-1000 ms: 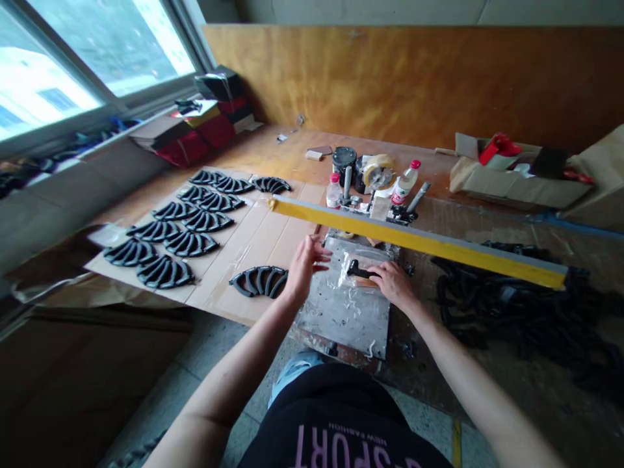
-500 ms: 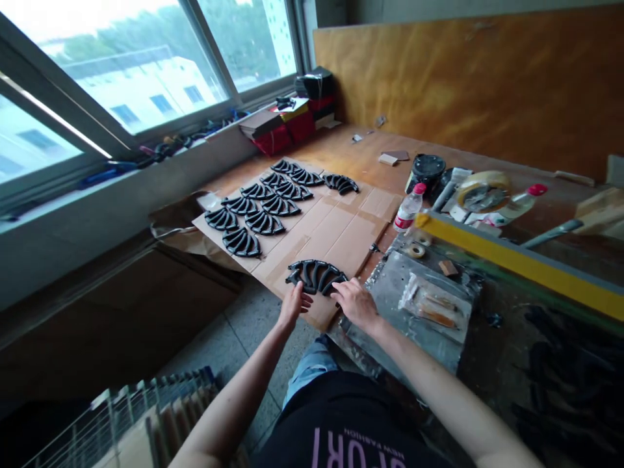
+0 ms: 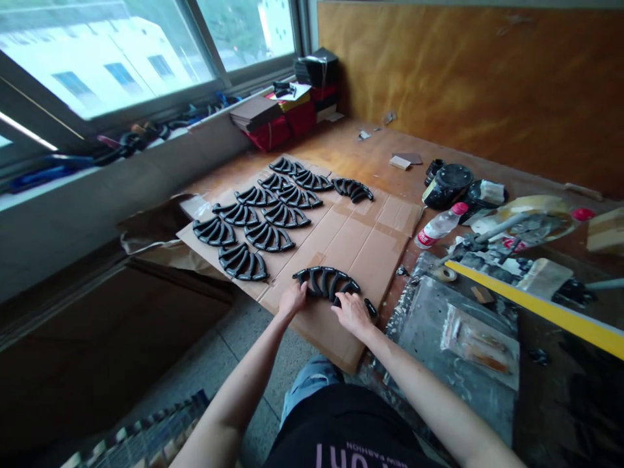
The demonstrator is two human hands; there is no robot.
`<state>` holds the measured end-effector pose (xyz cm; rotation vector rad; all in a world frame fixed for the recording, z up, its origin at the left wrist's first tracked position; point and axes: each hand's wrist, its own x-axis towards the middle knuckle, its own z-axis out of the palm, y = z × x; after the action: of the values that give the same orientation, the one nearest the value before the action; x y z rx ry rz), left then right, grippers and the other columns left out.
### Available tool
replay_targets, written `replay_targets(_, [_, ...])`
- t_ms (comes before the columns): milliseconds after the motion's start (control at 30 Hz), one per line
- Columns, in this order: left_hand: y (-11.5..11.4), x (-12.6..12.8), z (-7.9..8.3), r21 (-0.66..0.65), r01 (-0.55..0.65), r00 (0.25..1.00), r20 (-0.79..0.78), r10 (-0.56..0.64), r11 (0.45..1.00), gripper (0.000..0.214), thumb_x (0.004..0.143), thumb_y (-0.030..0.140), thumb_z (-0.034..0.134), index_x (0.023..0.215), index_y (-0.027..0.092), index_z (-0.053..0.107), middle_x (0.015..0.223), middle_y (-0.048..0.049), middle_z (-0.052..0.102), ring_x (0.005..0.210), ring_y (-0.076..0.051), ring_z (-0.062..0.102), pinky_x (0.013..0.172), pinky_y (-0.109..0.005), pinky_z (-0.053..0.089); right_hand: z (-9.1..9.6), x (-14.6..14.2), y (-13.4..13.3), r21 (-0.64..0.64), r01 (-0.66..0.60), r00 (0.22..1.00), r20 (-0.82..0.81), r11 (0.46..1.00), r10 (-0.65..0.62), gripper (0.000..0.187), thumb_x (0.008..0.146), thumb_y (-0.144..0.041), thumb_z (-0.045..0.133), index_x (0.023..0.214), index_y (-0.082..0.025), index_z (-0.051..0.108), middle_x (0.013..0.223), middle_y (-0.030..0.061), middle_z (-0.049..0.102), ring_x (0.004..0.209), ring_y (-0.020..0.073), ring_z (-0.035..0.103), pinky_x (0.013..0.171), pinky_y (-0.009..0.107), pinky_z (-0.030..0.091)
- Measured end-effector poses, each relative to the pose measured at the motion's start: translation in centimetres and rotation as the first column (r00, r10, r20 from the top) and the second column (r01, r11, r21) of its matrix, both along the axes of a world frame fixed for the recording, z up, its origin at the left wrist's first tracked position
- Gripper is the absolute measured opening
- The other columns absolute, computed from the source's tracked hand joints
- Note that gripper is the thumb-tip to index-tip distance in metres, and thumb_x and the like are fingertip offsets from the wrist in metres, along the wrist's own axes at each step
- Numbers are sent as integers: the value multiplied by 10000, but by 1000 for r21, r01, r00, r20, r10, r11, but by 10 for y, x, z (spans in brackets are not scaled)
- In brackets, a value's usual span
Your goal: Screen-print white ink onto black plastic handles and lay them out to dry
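On the near part of a flattened cardboard sheet (image 3: 336, 244) lies a black fan-shaped piece (image 3: 325, 281), an arc of several curved, glossy ribs. My left hand (image 3: 294, 299) is closed at its left end, thumb on the near side. At the right end, the curled fingers of my right hand (image 3: 354, 314) grip the lower ribs and partly hide them. A small loose black segment (image 3: 371, 308) rests just right of my right hand, apart from the arc. Several similar black fans (image 3: 270, 236) sit in rows further left on the sheet.
A water bottle with a red cap (image 3: 441, 225) and a black tub (image 3: 447, 185) stand to the right. A yellow-edged bar (image 3: 531, 305) crosses above a stained grey board (image 3: 429, 325). Red boxes (image 3: 273, 130) stand by the window. The cardboard overhangs the table's near left edge.
The view has shifted. My left hand has closed on the arc's left end, and my right fingers have curled at its right end. The small black segment now shows apart on the right.
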<state>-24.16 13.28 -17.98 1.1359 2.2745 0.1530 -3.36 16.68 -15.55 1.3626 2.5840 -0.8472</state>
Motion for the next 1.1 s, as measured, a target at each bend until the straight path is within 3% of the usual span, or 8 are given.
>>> replay_targets(233, [12, 13, 10, 167, 150, 970, -216, -113, 974, 483, 931, 491, 343, 1159, 153, 601, 1176, -202, 632, 1148, -322, 570, 951, -430, 433, -7, -8, 4, -78, 110, 994, -16, 991, -112, 408, 922, -258, 522, 1320, -180, 476, 1202, 129, 628, 1089, 250, 590, 902, 345, 435])
replay_targets(333, [-2, 49, -2, 317, 319, 936, -253, -244, 893, 534, 871, 522, 475, 1309, 223, 546, 1395, -144, 511, 1303, -324, 441, 1051, -440, 378, -13, -8, 0, -88, 192, 981, -18, 978, -194, 315, 939, -199, 457, 1249, -158, 497, 1104, 142, 662, 1030, 253, 625, 845, 339, 460])
replay_targets(433, [-1, 74, -17, 296, 310, 938, -253, -239, 904, 641, 800, 527, 575, 1353, 204, 537, 1458, -169, 445, 1385, -415, 306, 1109, -570, 272, -18, -9, 0, -107, 249, 967, -36, 963, -254, 242, 942, -132, 402, 1153, -134, 521, 1037, 145, 677, 1035, 241, 634, 866, 326, 459])
replay_targets(600, [29, 63, -28, 294, 354, 926, -242, -289, 888, 585, 730, 506, 663, 1217, 182, 645, 1405, -183, 499, 1359, -446, 334, 1108, -628, 243, -21, -12, -4, -115, 268, 962, -22, 957, -272, 250, 927, -122, 418, 1149, -126, 534, 1018, 151, 689, 1000, 244, 658, 861, 330, 483])
replay_targets(700, [72, 41, -26, 351, 495, 868, -244, -432, 795, 549, 682, 464, 722, 1169, 218, 663, 1378, -138, 531, 1357, -417, 345, 1121, -597, 249, -24, -14, -10, -38, 255, 967, 25, 966, -254, 352, 921, -117, 417, 1258, -88, 516, 1146, 201, 661, 1082, 264, 634, 911, 357, 486])
replay_targets(867, [194, 16, -15, 394, 628, 776, -254, -578, 671, 594, 673, 484, 741, 1185, 196, 648, 1364, -147, 526, 1333, -400, 360, 1107, -563, 270, -34, -20, -19, 3, 175, 968, 180, 985, -173, 486, 892, -90, 415, 1370, -120, 496, 1372, 212, 531, 1190, 292, 582, 959, 401, 490])
replay_targets(1000, [275, 3, -14, 346, 655, 756, -281, -592, 672, 569, 684, 486, 737, 1165, 196, 647, 1351, -136, 524, 1330, -366, 357, 1125, -544, 235, -50, -23, -21, -13, 158, 968, 198, 987, -152, 543, 841, -37, 418, 1367, -125, 523, 1438, 207, 438, 1190, 319, 581, 954, 437, 504])
replay_targets(1100, [303, -7, -22, 316, 626, 779, -278, -561, 713, 551, 678, 479, 742, 1138, 190, 651, 1320, -136, 545, 1306, -356, 387, 1115, -525, 262, -62, -25, -21, -12, 141, 960, 245, 990, -134, 589, 795, 0, 451, 1358, -149, 537, 1442, 190, 428, 1176, 325, 591, 917, 444, 531])
